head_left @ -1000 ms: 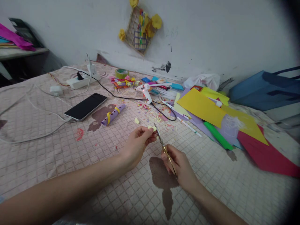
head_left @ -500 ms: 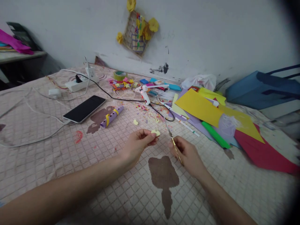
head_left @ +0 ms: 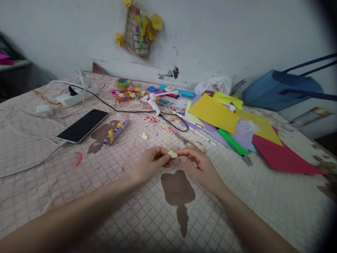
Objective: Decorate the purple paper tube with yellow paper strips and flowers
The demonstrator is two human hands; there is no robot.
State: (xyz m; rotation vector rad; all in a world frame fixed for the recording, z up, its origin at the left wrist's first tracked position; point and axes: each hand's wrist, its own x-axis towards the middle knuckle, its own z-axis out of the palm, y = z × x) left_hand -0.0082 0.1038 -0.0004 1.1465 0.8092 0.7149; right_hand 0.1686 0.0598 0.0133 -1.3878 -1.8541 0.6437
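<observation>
Just below the frame's centre, a small paper cutout [head_left: 173,154], judged light, thin and easily creased, is pinched by its opposite edges between the closed fingertips of the left hand [head_left: 147,166] and right hand [head_left: 201,168].

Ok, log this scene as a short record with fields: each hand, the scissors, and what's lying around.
Left hand: pinches the small yellow cutout
Right hand: fingertips pinch the same cutout's other side
Scissors: lie on the checked cloth, beyond the right hand, unheld
Nearby: phone, purple roll, glue gun, coloured paper sheets
</observation>
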